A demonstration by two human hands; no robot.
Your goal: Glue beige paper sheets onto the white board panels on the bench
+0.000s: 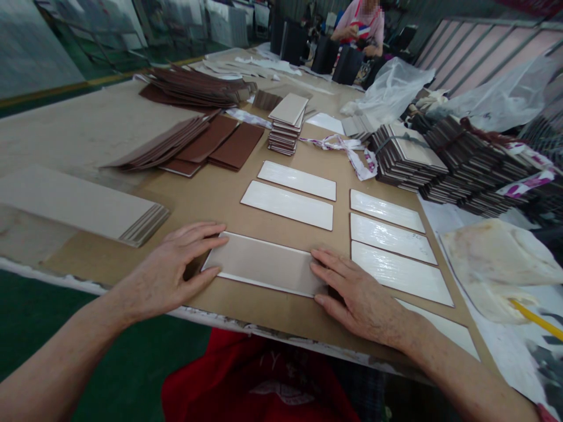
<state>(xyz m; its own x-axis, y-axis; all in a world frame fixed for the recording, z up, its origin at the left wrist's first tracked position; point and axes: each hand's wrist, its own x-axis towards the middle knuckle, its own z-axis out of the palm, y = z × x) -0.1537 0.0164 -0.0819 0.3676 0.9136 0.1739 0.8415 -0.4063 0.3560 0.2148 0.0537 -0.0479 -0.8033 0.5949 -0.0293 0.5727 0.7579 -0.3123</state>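
A flat grey-beige rectangular board [268,264] with a thin white border lies at the table's near edge. It appears to rest on a slightly larger white-faced piece, of which only the rim shows. My left hand [173,272] grips its left end, fingers at the far edge and thumb at the near one. At the right end, my right hand [352,287] holds it the same way. Just beyond lie two glossy white-faced pieces [288,205]. More of these white pieces [393,249] lie in a column to the right, one partly hidden under my right forearm.
Grey boards [79,202] are stacked at left, with fanned brown sheets [220,140] behind. A small stack [285,126] stands mid-table. Tied bundles [407,155] and plastic bags sit at right, near a yellow-handled tool [536,319]. Another person [360,29] works at the far end.
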